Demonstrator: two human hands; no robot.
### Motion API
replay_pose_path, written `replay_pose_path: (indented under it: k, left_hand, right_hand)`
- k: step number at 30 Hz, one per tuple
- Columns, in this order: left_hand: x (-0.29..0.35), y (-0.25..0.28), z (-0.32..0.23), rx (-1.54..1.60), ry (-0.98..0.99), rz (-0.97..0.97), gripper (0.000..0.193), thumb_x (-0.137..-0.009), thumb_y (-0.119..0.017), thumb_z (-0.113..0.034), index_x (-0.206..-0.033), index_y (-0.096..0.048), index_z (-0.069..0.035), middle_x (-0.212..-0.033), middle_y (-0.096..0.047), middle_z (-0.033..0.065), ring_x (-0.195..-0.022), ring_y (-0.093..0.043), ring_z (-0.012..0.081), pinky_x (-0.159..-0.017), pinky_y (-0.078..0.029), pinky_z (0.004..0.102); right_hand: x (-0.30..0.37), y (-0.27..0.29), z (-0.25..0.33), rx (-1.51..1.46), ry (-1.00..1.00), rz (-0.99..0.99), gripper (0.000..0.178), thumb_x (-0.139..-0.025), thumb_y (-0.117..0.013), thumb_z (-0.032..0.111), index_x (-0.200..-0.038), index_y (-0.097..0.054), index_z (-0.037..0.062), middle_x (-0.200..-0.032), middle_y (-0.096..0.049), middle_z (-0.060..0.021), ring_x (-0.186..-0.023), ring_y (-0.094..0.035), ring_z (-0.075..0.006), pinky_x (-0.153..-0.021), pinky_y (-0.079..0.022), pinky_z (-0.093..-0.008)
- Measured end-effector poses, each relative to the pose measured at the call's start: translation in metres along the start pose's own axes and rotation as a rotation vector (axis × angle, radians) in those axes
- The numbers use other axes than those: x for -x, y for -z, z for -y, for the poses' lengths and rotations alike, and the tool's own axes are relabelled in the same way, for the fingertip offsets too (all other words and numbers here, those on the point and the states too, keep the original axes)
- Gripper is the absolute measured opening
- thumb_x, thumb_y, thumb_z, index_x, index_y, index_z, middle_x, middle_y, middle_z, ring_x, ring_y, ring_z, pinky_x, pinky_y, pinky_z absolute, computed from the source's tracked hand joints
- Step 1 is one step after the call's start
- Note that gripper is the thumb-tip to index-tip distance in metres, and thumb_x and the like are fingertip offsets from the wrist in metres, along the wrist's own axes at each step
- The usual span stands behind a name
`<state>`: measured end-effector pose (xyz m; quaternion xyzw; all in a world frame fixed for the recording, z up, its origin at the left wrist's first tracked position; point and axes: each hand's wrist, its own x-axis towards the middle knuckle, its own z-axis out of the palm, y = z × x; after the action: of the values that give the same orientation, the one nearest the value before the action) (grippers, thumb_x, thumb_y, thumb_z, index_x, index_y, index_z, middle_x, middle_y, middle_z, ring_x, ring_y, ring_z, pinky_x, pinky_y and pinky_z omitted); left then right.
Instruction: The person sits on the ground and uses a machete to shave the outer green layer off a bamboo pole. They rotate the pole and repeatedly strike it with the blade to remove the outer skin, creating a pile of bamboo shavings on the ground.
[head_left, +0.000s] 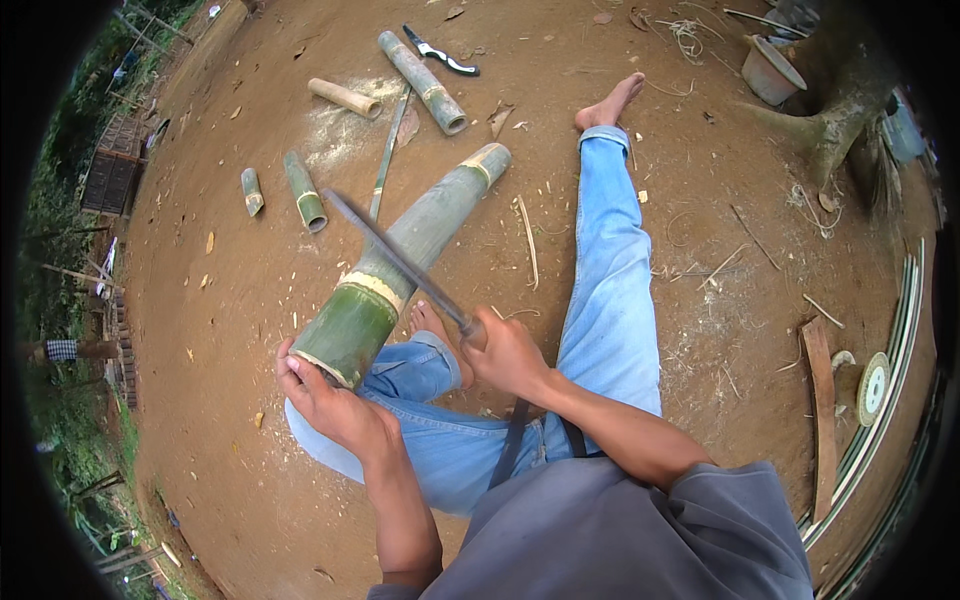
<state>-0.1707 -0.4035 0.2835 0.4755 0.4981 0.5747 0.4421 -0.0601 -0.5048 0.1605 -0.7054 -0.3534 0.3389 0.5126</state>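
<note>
A thick green bamboo section (425, 231) slants away from me above my bent left leg, its pale node ring scraped. My left hand (335, 402) is wrapped round its near end, thumb at the rim. In my right hand (508, 355), closed around the handle, is a long dark-bladed machete (390, 249). Its blade crosses the bamboo just beyond the scraped ring, tip pointing up and left. Whether the edge touches the bamboo I cannot tell. Most of the handle is hidden by my fingers.
Beyond lie a bamboo tube (423, 85), a folding saw (440, 52), a paler tube (344, 98), a bamboo strip (390, 155) and two short pieces, one a green tube (304, 190). At right are a brown plank (819, 415), a round dial (874, 388), a pot (772, 72) and tree roots (835, 125).
</note>
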Motion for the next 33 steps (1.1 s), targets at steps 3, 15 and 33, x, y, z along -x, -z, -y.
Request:
replay_pose_path:
  k: [3,15,33]
  left_hand:
    - [-0.005,-0.002,0.003,-0.013,-0.074,0.029,0.033,-0.109,-0.042,-0.028,-0.123,-0.053,0.000,-0.116,-0.057,0.0121,-0.111,-0.057,0.0224,-0.097,-0.048,0.0371]
    - [-0.027,-0.015,-0.013,-0.384,-1.035,0.726,0.059,-0.072,-0.075,-0.037,-0.116,-0.058,-0.002,-0.113,-0.054,0.0210,-0.110,-0.053,0.0331,-0.096,-0.044,0.0448]
    - [-0.011,-0.033,-0.013,-0.208,-0.731,0.685,0.042,-0.077,-0.073,-0.022,-0.109,-0.059,0.002,-0.106,-0.058,0.0174,-0.103,-0.059,0.0327,-0.096,-0.047,0.0423]
  right_hand:
    - [-0.015,0.025,-0.011,-0.228,-0.217,-0.048,0.025,-0.088,-0.069,0.018,-0.101,-0.053,0.0037,-0.060,-0.057,-0.0100,-0.052,-0.058,-0.0240,-0.047,-0.046,-0.0383]
    - [0.027,0.113,-0.022,-0.789,-0.542,-0.284,0.026,-0.094,-0.069,0.020,-0.089,-0.045,0.0108,-0.060,-0.046,0.0008,-0.044,-0.044,-0.0103,-0.041,-0.040,-0.0293]
    - [0.054,0.099,-0.047,-0.788,-0.461,-0.249,0.024,-0.093,-0.069,0.021,-0.090,-0.049,0.0087,-0.062,-0.048,0.0015,-0.047,-0.046,-0.0097,-0.041,-0.039,-0.0275]
